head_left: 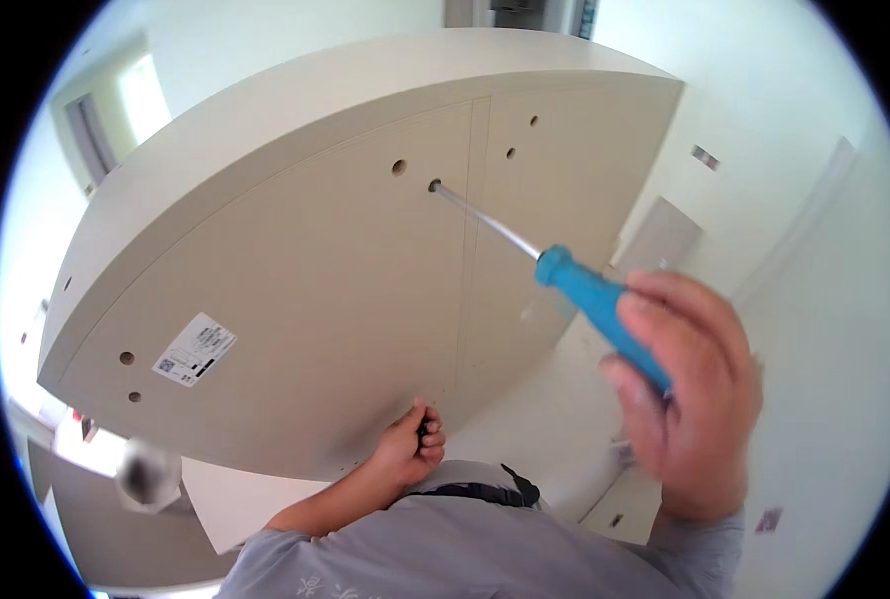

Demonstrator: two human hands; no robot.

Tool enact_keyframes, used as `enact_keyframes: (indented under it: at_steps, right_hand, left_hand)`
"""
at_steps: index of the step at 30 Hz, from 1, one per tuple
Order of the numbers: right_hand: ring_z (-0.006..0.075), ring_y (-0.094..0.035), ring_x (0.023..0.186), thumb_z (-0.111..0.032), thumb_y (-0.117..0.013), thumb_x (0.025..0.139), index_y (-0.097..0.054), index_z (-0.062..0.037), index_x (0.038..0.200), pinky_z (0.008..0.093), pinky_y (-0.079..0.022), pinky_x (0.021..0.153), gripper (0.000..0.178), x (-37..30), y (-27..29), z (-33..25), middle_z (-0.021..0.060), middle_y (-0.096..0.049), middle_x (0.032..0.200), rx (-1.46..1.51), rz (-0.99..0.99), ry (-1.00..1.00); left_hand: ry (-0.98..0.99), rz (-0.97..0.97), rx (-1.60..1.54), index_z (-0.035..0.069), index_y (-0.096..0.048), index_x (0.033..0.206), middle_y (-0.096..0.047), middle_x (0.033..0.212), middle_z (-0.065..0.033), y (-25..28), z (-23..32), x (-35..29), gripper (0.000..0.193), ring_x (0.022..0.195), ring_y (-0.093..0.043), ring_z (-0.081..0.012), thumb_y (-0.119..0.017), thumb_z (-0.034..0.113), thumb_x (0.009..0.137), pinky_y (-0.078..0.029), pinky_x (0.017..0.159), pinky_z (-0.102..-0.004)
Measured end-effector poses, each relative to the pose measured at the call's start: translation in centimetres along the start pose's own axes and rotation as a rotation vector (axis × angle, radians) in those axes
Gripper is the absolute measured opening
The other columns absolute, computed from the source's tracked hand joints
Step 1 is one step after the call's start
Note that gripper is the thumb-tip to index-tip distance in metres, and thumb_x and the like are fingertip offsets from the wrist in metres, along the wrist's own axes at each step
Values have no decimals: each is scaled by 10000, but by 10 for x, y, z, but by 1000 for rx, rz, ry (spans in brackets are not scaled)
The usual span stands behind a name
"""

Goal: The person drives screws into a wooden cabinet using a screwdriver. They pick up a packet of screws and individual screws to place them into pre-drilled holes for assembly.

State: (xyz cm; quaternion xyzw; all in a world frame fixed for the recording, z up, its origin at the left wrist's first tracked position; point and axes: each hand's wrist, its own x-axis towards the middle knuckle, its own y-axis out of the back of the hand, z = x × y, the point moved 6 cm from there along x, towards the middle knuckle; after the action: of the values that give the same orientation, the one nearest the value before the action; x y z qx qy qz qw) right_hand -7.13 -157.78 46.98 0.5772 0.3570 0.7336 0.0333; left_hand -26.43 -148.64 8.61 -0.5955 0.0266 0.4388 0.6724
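Note:
A screwdriver (594, 292) with a blue handle and a bare metal shaft is gripped in my right hand (692, 384). Its tip sits in a round hole (435, 186) in a large beige panel (315, 270). Another hole (399, 168) lies just left of that one. Low by my waist, my left hand (413, 439) is curled around a small black object (424, 431), mostly covered by the fingers, close to the panel's lower edge. A white printed label (196, 349) is stuck on the panel's left part.
Two small holes (511, 154) pierce the panel right of its seam, and more (127, 358) show at its lower left. A white wall (764, 220) with an outlet box (705, 157) stands to the right. Another beige panel (115, 529) lies at lower left.

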Motion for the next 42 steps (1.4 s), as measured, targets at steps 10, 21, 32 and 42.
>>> enact_keyframes:
  at_steps: [10,21,32,42]
  right_hand:
    - [213,-610,730,-249,-712,932,-648,-44,1164,301,-499,673,316,-29,0,23,118,-651,895,4,-22,-591]
    - [171,-536,678,-260,-618,986,-670,-86,1185,287,-446,592,269,3,5,-11,111,-633,901,-15,-190,-757]
    - [178,-553,684,-242,-714,898,-651,-38,1121,344,-486,658,309,13,-17,-24,64,-642,928,-640,-622,-464]
    - [344,-622,801,-218,-720,871,-593,-62,1022,444,-499,730,252,-12,-17,-18,149,-628,865,-73,-642,-654]
  left_hand:
    - [175,-36,106,72,-565,1079,-553,902,-62,76,-14,-61,174,734,-498,-163,-444,194,1047,-412,595,-281]
    - [215,-214,198,59,-562,1098,-549,903,-38,100,-25,-104,157,734,-485,-140,-504,200,1060,-418,617,-271]
    - [163,-273,120,68,-560,1069,-492,840,1,104,-25,-109,252,681,-429,-106,-564,318,1041,-379,569,-233]
    - [-8,-206,307,59,-569,1163,-572,922,-22,46,-9,-110,228,674,-453,-94,-546,258,1054,-363,557,-218]
